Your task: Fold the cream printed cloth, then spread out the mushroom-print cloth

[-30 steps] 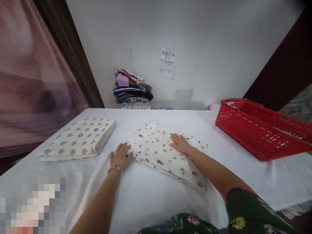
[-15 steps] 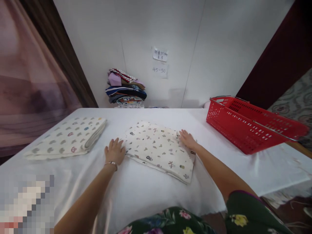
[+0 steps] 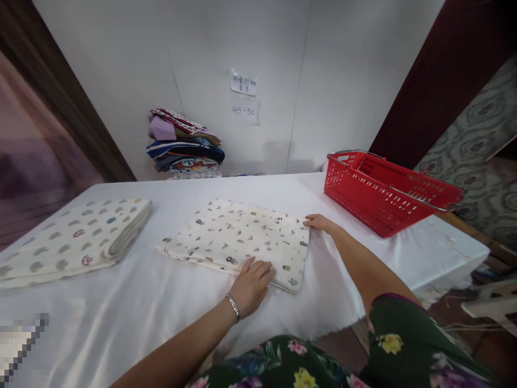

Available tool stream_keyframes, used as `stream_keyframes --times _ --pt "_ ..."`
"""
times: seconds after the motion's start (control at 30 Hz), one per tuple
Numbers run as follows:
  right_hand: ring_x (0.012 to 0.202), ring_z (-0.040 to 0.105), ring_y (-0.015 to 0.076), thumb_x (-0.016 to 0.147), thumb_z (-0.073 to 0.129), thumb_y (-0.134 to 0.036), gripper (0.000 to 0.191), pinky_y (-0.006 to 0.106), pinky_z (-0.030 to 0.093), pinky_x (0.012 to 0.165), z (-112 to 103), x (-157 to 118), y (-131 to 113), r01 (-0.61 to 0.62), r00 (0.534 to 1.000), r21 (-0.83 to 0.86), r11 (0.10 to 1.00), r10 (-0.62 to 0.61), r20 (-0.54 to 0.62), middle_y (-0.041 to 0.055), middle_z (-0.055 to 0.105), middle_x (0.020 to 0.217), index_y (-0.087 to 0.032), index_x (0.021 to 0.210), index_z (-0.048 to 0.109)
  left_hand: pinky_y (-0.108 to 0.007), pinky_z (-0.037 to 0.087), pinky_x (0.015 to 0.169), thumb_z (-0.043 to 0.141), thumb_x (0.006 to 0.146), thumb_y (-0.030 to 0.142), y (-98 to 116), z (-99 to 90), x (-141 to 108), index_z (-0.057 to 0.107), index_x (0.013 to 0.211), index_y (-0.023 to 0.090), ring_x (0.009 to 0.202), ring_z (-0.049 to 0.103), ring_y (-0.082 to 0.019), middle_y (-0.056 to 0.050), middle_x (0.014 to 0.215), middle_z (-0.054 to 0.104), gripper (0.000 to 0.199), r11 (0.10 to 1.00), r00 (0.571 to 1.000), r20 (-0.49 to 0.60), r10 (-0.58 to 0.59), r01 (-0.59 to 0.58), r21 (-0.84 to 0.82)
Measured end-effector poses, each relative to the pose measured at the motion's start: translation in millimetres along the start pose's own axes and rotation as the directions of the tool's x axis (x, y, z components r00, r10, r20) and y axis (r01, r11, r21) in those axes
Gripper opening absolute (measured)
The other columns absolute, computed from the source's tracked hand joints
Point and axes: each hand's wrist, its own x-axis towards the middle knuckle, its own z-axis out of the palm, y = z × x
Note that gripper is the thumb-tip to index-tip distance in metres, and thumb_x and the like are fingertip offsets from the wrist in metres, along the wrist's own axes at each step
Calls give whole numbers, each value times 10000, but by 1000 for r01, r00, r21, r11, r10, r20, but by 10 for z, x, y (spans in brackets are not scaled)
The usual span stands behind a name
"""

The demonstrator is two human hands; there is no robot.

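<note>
A folded cream cloth with small plant and pineapple prints lies flat on the white-covered table in front of me. My left hand, wearing a silver bracelet, rests on its near edge, right of the middle; its fingers are laid out over the fabric and the thumb is hidden. At the cloth's far right corner, the fingers of my right hand are drawn together on the edge. To the left lies another folded cream cloth with grey mushroom-like prints, touched by neither hand.
A red perforated basket with metal handles stands on the table's right side. Behind the table, against the wall, is a stack of folded fabrics. Two paper notes hang on the wall. The white tablecloth has wrinkles near the front.
My left hand has moved right, from the cloth's left side to its near edge. My right hand has shifted to the far right corner. The cloth's left end now lies spread further out.
</note>
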Motion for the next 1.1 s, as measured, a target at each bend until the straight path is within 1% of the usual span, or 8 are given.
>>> stream_keyframes --times 0.1,0.17,0.4,0.57,0.67,0.8,0.93,1.1 --pt "726 587 164 608 721 -259 172 237 457 650 -6 54 -53 -56 997 47 997 54 53 23 650 707 -148 725 663 -431 234 1049 513 800 145 95 40 145 503 1173 228 1083 462 -203 -51 1151 558 382 1000 999 35 22 -22 8" --pt "694 571 152 591 726 -248 172 228 452 623 -11 61 -86 -80 994 102 992 71 82 7 617 654 -150 689 624 -414 272 1009 483 817 135 142 70 224 519 1132 221 1022 476 -201 -50 1072 568 329 999 998 53 34 -36 28" --pt "708 604 170 667 707 -335 320 295 512 660 -76 -25 -181 -163 972 353 921 89 215 54 631 810 -171 891 549 -383 351 875 421 837 94 255 200 338 528 1130 185 943 486 -213 -70 1004 572 326 997 994 95 51 -57 61" --pt "666 614 171 833 483 -472 331 359 530 702 -103 -80 -138 -226 956 514 827 87 280 51 611 781 -187 1001 484 -377 404 834 446 792 74 243 245 346 501 1202 202 971 498 -218 -73 1059 581 432 997 997 55 -62 64 -41" --pt "674 620 159 844 454 -382 306 346 524 732 -99 -135 -81 -217 960 582 784 62 275 56 624 807 -183 1076 462 -333 428 866 452 730 39 196 228 368 553 1115 211 985 513 -182 -44 1042 591 434 937 972 -54 -227 203 -285" --pt "762 632 148 740 564 -234 437 320 510 783 -66 -210 -15 -166 970 626 762 12 243 51 649 893 -196 1160 452 -312 457 861 417 712 47 140 181 418 588 999 214 945 555 -155 -14 984 613 374 777 883 -121 -454 325 -539" --pt "750 623 144 634 646 -143 528 287 513 738 2 -223 16 -109 983 609 785 -5 182 37 661 897 -187 1141 504 -324 470 848 422 711 70 129 158 433 599 967 221 908 573 -158 -5 946 624 345 732 863 -111 -493 343 -588" --pt "643 593 123 640 653 -162 480 235 497 606 65 -187 24 -40 997 542 840 -1 75 29 658 821 -166 1110 557 -318 470 857 413 702 49 140 185 390 590 991 215 932 566 -153 -11 965 618 378 772 883 -144 -448 301 -559"
